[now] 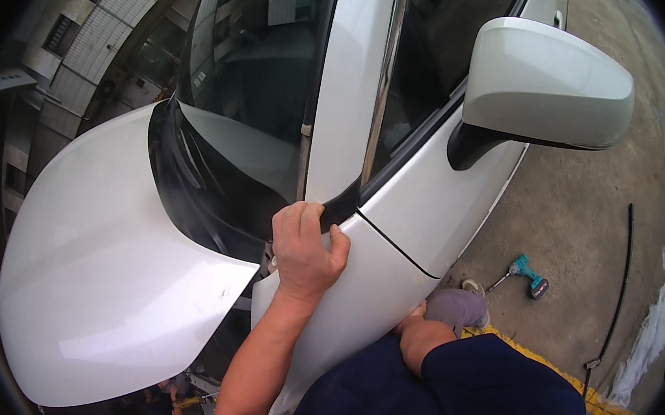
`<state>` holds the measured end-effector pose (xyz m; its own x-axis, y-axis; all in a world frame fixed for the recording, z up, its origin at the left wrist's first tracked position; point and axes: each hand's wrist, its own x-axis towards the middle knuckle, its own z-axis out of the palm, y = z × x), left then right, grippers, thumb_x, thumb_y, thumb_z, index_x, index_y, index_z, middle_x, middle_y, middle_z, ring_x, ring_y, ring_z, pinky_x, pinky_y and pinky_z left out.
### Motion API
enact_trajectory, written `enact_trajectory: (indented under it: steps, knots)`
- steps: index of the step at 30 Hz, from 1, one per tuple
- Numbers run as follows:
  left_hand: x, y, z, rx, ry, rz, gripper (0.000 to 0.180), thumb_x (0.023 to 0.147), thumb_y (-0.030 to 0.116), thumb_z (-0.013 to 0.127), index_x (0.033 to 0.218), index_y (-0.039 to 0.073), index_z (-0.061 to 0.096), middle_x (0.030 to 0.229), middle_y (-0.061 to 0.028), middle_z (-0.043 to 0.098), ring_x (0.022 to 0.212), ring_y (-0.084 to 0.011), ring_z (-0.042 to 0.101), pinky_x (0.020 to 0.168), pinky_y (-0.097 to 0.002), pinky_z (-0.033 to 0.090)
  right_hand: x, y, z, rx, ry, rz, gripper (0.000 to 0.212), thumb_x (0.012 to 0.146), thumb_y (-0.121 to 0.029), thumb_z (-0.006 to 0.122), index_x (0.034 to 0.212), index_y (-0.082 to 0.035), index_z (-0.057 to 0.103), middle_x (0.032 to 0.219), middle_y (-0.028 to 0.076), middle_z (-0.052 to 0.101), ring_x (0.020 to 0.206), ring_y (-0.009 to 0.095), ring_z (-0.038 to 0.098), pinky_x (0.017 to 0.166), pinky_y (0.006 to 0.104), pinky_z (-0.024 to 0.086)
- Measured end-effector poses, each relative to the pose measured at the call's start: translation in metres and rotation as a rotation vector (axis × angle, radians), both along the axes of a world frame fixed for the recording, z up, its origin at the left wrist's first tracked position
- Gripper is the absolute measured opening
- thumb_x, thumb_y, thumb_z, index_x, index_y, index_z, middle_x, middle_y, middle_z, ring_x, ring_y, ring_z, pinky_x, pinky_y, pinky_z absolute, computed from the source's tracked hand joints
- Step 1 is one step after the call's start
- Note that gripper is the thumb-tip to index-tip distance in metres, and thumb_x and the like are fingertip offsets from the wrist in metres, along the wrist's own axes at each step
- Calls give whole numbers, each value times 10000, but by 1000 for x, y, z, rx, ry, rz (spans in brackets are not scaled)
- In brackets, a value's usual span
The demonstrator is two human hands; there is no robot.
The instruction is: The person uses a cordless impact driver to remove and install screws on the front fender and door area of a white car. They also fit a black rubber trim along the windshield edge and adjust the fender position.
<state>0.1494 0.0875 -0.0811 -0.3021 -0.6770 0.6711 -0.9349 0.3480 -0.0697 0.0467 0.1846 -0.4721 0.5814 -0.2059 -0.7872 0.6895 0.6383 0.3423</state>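
My left hand (309, 249) is closed over the upper rear corner of a white front fender (358, 277), at the foot of the windshield pillar. Its fingers curl down at the black trim (340, 207) there. Lower on the fender's outer side, my right hand (413, 316) rests against the panel. Most of its fingers are hidden by the bodywork and my arm. A narrow dark seam divides the fender from the white front door (427, 208). Left of my left hand lies the white hood (121, 268), with a dark gap between it and the fender.
A white side mirror (549, 84) juts out above the door. On the concrete ground are a teal cordless power tool (528, 277) with a long shaft, a long black strip (624, 272), crumpled clear plastic (645, 345) and a yellow line (548, 367). Engine-bay parts (174, 395) show below the hood.
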Motion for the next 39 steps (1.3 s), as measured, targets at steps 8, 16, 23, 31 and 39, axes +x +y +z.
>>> enact_trajectory:
  steps: [8, 16, 23, 31, 39]
  knots:
    - [-1, -1, -2, -9, 9, -29, 374, 693, 47, 658, 1047, -50, 589, 1029, -193, 575, 951, -354, 552, 832, -411, 478, -2, -2, -9, -11, 1, 22, 632, 952, -597, 397, 1309, -125, 619, 1367, 134, 600, 1257, 327, 554, 1015, 531, 468]
    - [7, 2, 5, 45, 72, -74, 400, 717, 37, 687, 1102, -20, 594, 1066, -175, 571, 964, -357, 556, 823, -428, 485, 0, 2, -18, -45, 40, 103, 592, 955, -559, 426, 1294, -118, 631, 1353, 144, 611, 1249, 327, 563, 1007, 526, 475]
    - [15, 53, -6, 224, 102, -7, 515, 779, 107, 716, 1260, -49, 616, 1346, -230, 558, 1236, -415, 540, 1052, -473, 451, -17, 5, -50, -104, 156, 294, 558, 958, -525, 452, 1281, -112, 641, 1341, 152, 620, 1242, 326, 571, 1000, 521, 481]
    - [57, 136, -34, 163, 177, 171, 547, 751, 124, 718, 1244, -91, 615, 1346, -275, 571, 1288, -436, 523, 1107, -541, 400, -109, -43, 16, -1001, 1446, 712, 255, 849, -195, 659, 805, 53, 694, 703, 130, 670, 631, 221, 616, 594, 392, 471]
    - [23, 108, -46, 140, 120, 343, 730, 815, 344, 692, 1408, -47, 521, 1490, -226, 479, 1404, -372, 431, 1177, -560, 267, -74, -108, 306, -1656, 1323, 421, 458, 885, -364, 774, 681, 4, 595, 626, -6, 559, 603, 81, 465, 561, 289, 422]
